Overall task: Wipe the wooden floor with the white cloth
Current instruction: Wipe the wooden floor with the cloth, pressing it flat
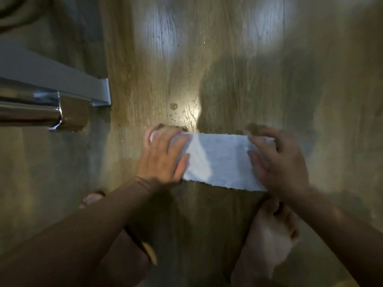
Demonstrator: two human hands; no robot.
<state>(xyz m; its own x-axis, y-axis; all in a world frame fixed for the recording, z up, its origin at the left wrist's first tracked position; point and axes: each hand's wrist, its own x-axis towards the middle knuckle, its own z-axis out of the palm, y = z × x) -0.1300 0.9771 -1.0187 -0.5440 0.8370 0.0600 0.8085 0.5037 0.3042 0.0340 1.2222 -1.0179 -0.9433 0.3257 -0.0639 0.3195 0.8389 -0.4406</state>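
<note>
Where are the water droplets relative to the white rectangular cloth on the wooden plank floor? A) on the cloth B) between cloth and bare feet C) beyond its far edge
C: the water droplets sit on the wooden plank floor just past the far edge of the white rectangular cloth.

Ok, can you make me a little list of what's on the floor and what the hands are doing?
cloth: white rectangular cloth, spread flat on the brown wooden floor
left hand: presses flat on the cloth's left end
right hand: on the right end, fingers arched; grip blurred
spill: small water drops just beyond the cloth
nearby: shiny metal bar, left; bare foot, near side
</note>
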